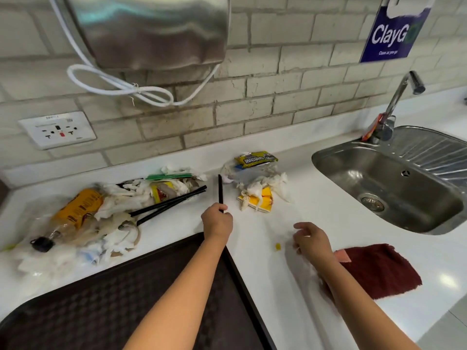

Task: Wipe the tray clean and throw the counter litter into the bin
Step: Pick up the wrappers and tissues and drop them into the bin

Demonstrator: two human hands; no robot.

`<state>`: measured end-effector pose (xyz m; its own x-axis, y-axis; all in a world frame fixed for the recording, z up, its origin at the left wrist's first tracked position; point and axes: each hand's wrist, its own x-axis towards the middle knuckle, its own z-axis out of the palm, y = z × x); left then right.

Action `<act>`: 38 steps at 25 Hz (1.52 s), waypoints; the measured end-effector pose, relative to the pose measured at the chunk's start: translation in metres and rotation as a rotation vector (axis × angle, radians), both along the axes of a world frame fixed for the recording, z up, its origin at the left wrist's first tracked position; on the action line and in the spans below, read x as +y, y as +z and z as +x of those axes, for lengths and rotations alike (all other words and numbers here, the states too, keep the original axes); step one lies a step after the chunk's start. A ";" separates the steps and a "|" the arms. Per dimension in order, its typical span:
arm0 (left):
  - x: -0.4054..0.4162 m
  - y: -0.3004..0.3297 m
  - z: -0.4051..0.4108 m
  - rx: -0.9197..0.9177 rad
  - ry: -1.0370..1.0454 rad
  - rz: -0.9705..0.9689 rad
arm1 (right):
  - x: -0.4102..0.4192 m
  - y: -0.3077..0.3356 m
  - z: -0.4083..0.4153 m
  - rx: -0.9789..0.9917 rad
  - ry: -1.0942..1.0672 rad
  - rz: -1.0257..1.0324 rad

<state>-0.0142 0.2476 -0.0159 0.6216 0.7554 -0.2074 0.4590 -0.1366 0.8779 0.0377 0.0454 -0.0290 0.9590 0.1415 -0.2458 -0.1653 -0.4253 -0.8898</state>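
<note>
A dark brown tray (106, 306) lies at the counter's front left. My left hand (217, 221) grips the near end of a black chopstick (219, 190) that points away from me. My right hand (311, 239) hovers over the white counter with loosely curled fingers, holding nothing that I can make out. Litter is spread behind the tray: a crushed bottle with a yellow label (73, 213), crumpled tissues (121, 198), two more black chopsticks (171, 203), a yellow wrapper under tissue (260, 200) and a marshmallow packet (256, 157). A small yellow crumb (278, 246) lies by my right hand.
A dark red cloth (379, 269) lies on the counter at the right, under my right forearm. A steel sink (394, 188) with a tap (396, 97) is at the back right. A wall socket (57, 130) and a steel dispenser (151, 29) hang on the brick wall.
</note>
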 end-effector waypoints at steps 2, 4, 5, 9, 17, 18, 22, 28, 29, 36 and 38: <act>-0.020 0.007 -0.017 -0.138 0.108 -0.105 | -0.010 0.004 -0.005 -0.077 -0.044 0.072; -0.038 0.014 -0.031 -0.243 0.134 -0.168 | -0.014 0.012 -0.005 -0.127 -0.065 0.149; -0.049 0.019 -0.039 -0.285 0.120 -0.191 | -0.019 0.017 -0.008 -0.145 -0.069 0.185; -0.091 0.027 -0.060 -0.405 0.071 -0.143 | -0.044 0.036 -0.019 -0.266 -0.067 0.247; -0.252 0.001 -0.124 -0.507 -0.166 -0.101 | -0.177 0.006 -0.062 -0.455 -0.301 0.576; -0.275 -0.008 -0.136 -0.502 -0.186 -0.101 | -0.199 -0.003 -0.069 -0.443 -0.345 0.618; -0.361 -0.051 -0.187 -0.468 -0.244 -0.195 | -0.282 -0.053 -0.090 -0.426 -0.443 0.625; -0.429 -0.141 -0.264 -0.056 -0.337 -0.203 | -0.381 -0.173 -0.150 -0.086 -0.546 0.289; -0.433 -0.160 -0.270 0.072 -0.356 -0.202 | -0.392 -0.196 -0.162 0.028 -0.536 0.194; -0.435 -0.285 -0.268 0.645 -0.489 -0.244 | -0.439 -0.338 -0.227 0.542 -0.518 -0.141; -0.439 -0.315 -0.259 0.714 -0.526 -0.242 | -0.440 -0.371 -0.236 0.591 -0.555 -0.173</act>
